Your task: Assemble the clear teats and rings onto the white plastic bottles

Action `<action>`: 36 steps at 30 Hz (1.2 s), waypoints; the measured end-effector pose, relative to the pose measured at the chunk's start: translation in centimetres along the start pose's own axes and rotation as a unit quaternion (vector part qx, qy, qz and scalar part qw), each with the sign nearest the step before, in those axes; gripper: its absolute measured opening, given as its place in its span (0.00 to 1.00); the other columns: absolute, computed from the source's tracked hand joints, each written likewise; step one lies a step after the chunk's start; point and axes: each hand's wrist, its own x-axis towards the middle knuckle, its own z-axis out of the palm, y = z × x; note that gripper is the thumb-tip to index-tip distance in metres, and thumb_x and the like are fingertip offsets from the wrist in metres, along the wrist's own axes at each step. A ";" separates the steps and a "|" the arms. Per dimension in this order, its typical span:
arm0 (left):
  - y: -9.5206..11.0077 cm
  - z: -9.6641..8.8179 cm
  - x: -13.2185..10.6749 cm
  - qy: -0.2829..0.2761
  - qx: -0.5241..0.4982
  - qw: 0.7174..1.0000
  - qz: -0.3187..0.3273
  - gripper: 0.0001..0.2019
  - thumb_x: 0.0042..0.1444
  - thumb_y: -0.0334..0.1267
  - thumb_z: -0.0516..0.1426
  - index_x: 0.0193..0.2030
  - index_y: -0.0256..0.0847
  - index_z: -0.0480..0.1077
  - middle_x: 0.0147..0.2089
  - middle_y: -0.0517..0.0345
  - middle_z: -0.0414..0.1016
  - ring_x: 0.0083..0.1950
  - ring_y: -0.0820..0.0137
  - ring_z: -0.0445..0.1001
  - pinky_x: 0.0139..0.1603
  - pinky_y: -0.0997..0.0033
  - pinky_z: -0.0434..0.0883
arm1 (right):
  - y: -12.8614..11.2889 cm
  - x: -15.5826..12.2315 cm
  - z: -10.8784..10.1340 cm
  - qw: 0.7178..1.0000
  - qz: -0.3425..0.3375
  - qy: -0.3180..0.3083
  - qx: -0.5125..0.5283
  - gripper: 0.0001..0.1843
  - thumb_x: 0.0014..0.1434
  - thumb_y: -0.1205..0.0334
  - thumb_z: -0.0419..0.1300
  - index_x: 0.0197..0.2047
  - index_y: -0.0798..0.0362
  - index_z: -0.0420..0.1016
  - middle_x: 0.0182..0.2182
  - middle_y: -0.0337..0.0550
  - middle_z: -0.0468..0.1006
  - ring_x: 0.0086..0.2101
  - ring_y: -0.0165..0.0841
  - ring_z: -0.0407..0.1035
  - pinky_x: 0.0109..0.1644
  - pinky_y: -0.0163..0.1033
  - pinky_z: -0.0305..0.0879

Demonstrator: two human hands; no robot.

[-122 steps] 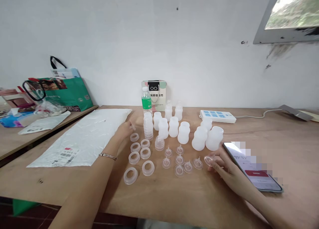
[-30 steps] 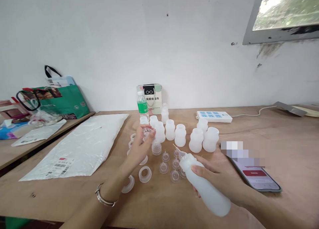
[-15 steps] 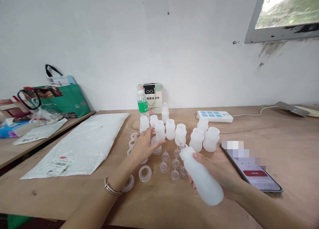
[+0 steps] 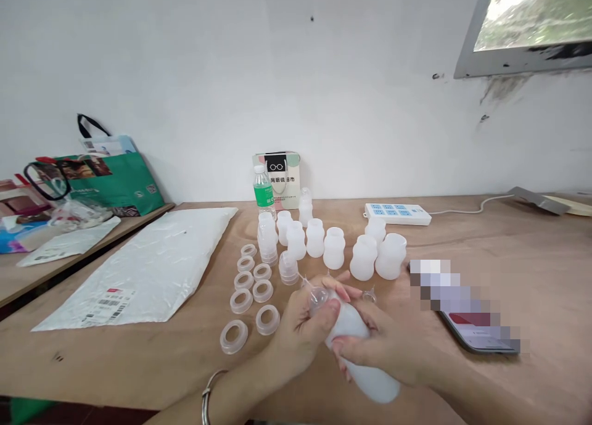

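- Left hand (image 4: 308, 323): wrapped around the neck end of the held bottle (image 4: 372, 379), thumb laid across it. A clear teat (image 4: 318, 297) sticks out by the fingers, pointing far left.
- Right hand (image 4: 374, 335): clasping the bottle's body just below the left, its thumb along the near side. The two grips close together probably steady a smooth, rounded thing.
- Held bottle: off the worktop (image 4: 546, 277), above its near part, tilted with its base towards the near right. That slant seems to suit the right hand, which comes in from that side.
- The fingers cover the neck, so I cannot tell whether a ring sits there.
- Just beyond the right hand: a loose teat (image 4: 369, 295), tip up, lying on its rim, likely the steadiest way for it to rest.
- Left of the hands: clear rings (image 4: 241, 300), flat and spread in two rough columns, perhaps so each can be picked singly.
- Beyond the hands: short caps (image 4: 288, 271) and, farther left, a taller clear stack (image 4: 267, 246), apparently nested to save room.
- Farther still: white bottles (image 4: 333, 249), standing mouth up; behind them, one topped bottle (image 4: 305, 209), upright and set apart from most.
- Right: a phone (image 4: 467, 335), face up, partly pixelated; farther, a power strip (image 4: 398, 214).
- Far middle: a water bottle (image 4: 264, 193) before a paper bag (image 4: 290, 187) near the wall.
- Left: a white mailer (image 4: 139, 271), lying flat.
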 end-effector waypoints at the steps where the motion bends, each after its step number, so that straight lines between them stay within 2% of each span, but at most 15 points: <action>1: 0.0 0.2 -0.2 0.028 0.014 0.999 0.021 0.14 0.54 0.50 0.55 0.34 0.42 0.71 0.40 0.51 0.78 0.52 0.59 0.71 0.50 0.63 0.67 | -0.3 -0.1 0.2 0.994 -0.032 0.055 -0.085 0.21 0.48 0.51 0.62 0.43 0.51 0.68 0.32 0.44 0.77 0.31 0.38 0.72 0.35 0.43 0.67; 5: -0.3 0.5 -0.4 0.116 0.008 0.993 0.025 0.10 0.54 0.47 0.57 0.35 0.42 0.70 0.44 0.52 0.77 0.52 0.60 0.72 0.51 0.63 0.67 | -0.7 -0.3 0.6 0.914 -0.128 0.223 -0.314 0.20 0.48 0.55 0.61 0.45 0.52 0.69 0.42 0.54 0.76 0.43 0.51 0.70 0.47 0.54 0.62; 7: -0.4 0.2 -0.5 0.120 -0.019 0.993 0.011 0.11 0.53 0.46 0.57 0.36 0.42 0.69 0.46 0.51 0.76 0.54 0.60 0.70 0.50 0.64 0.68 | -0.6 -0.4 0.3 0.929 -0.147 0.183 -0.287 0.30 0.45 0.54 0.65 0.51 0.51 0.66 0.49 0.54 0.72 0.49 0.51 0.67 0.51 0.53 0.62; 9: -0.4 -0.4 -0.6 0.110 -0.041 0.993 0.008 0.12 0.54 0.48 0.56 0.36 0.41 0.69 0.46 0.48 0.76 0.57 0.58 0.68 0.48 0.64 0.69 | -0.3 -0.7 -0.1 0.972 -0.147 0.079 -0.163 0.40 0.42 0.48 0.67 0.56 0.49 0.60 0.53 0.51 0.68 0.51 0.46 0.66 0.51 0.48 0.63; 11: -0.3 -1.0 -0.9 0.103 -0.054 0.993 0.011 0.13 0.56 0.49 0.55 0.36 0.41 0.68 0.46 0.47 0.76 0.58 0.57 0.67 0.47 0.64 0.70 | 0.3 -1.0 -0.4 0.996 -0.085 -0.011 0.009 0.38 0.49 0.37 0.58 0.58 0.48 0.56 0.49 0.49 0.70 0.43 0.41 0.71 0.44 0.45 0.67; 13: -0.3 -1.3 -1.2 0.093 -0.062 0.994 0.021 0.13 0.56 0.50 0.54 0.36 0.41 0.68 0.46 0.48 0.76 0.58 0.58 0.67 0.48 0.63 0.69 | 1.1 -1.0 -0.4 0.990 0.005 -0.064 0.129 0.36 0.56 0.33 0.42 0.56 0.51 0.57 0.38 0.48 0.74 0.29 0.36 0.73 0.35 0.44 0.68; 15: -0.4 -1.3 -1.5 0.097 -0.060 0.993 0.038 0.13 0.56 0.49 0.54 0.36 0.42 0.69 0.46 0.49 0.77 0.58 0.58 0.68 0.52 0.62 0.68 | 2.0 -1.0 0.0 0.989 0.020 -0.043 0.138 0.35 0.57 0.34 0.43 0.56 0.52 0.56 0.35 0.46 0.73 0.26 0.33 0.70 0.32 0.43 0.68; 19: -1.2 -0.8 -2.5 0.140 -0.051 0.987 0.054 0.12 0.54 0.49 0.57 0.36 0.43 0.69 0.46 0.50 0.76 0.57 0.57 0.69 0.53 0.59 0.67 | 3.3 -1.4 0.9 0.985 -0.117 0.123 -0.017 0.43 0.46 0.47 0.66 0.60 0.47 0.51 0.51 0.48 0.65 0.48 0.40 0.65 0.50 0.45 0.65; 22: -1.8 -0.4 -3.1 0.150 -0.050 0.985 0.065 0.13 0.53 0.49 0.58 0.36 0.42 0.70 0.45 0.49 0.77 0.55 0.56 0.70 0.54 0.56 0.66 | 3.6 -2.1 0.9 0.980 -0.120 0.092 -0.127 0.27 0.58 0.50 0.55 0.59 0.48 0.58 0.51 0.49 0.68 0.50 0.41 0.66 0.51 0.46 0.66; 24: -2.0 -0.2 -3.3 0.176 -0.073 0.980 0.062 0.13 0.52 0.49 0.58 0.36 0.41 0.70 0.43 0.50 0.77 0.55 0.56 0.70 0.56 0.55 0.65 | 3.8 -2.5 0.7 0.936 -0.192 0.134 -0.262 0.20 0.61 0.55 0.52 0.55 0.49 0.63 0.48 0.50 0.71 0.48 0.42 0.68 0.48 0.46 0.69; 25: -2.1 0.0 -3.3 0.198 -0.096 0.974 0.055 0.13 0.52 0.49 0.58 0.36 0.41 0.70 0.42 0.50 0.76 0.55 0.56 0.70 0.55 0.56 0.66 | 4.0 -2.7 0.6 0.885 -0.249 0.190 -0.346 0.20 0.60 0.58 0.54 0.55 0.48 0.64 0.47 0.50 0.71 0.48 0.43 0.67 0.49 0.47 0.69; 28: -2.2 0.8 -3.2 0.262 -0.175 0.949 -0.005 0.14 0.54 0.51 0.57 0.35 0.42 0.68 0.41 0.52 0.75 0.53 0.58 0.71 0.51 0.59 0.70 | 5.0 -2.8 0.0 0.664 -0.372 0.353 -0.544 0.29 0.56 0.70 0.58 0.60 0.46 0.61 0.48 0.52 0.67 0.50 0.45 0.65 0.50 0.49 0.68; 30: -2.2 1.4 -3.4 0.270 -0.201 0.941 -0.031 0.16 0.55 0.54 0.54 0.37 0.42 0.68 0.43 0.51 0.74 0.53 0.59 0.71 0.49 0.60 0.72 | 5.6 -2.6 -0.5 0.586 -0.383 0.397 -0.594 0.33 0.55 0.73 0.58 0.62 0.47 0.57 0.48 0.52 0.64 0.49 0.44 0.65 0.50 0.47 0.69; 33: -2.1 1.7 -4.1 0.198 -0.149 0.968 0.034 0.28 0.46 0.55 0.61 0.52 0.46 0.65 0.58 0.47 0.67 0.60 0.54 0.65 0.54 0.57 0.69 | 5.7 -2.2 -1.3 0.613 -0.364 0.389 -0.583 0.31 0.57 0.67 0.56 0.63 0.48 0.55 0.48 0.53 0.63 0.47 0.43 0.66 0.47 0.46 0.71; 36: -1.7 0.9 -4.7 0.120 0.010 0.988 0.093 0.31 0.47 0.39 0.64 0.59 0.52 0.62 0.67 0.50 0.55 0.66 0.54 0.57 0.61 0.55 0.63 | 5.5 -2.0 -2.0 0.670 -0.341 0.367 -0.547 0.26 0.58 0.63 0.55 0.60 0.46 0.59 0.47 0.51 0.65 0.46 0.44 0.67 0.46 0.47 0.70</action>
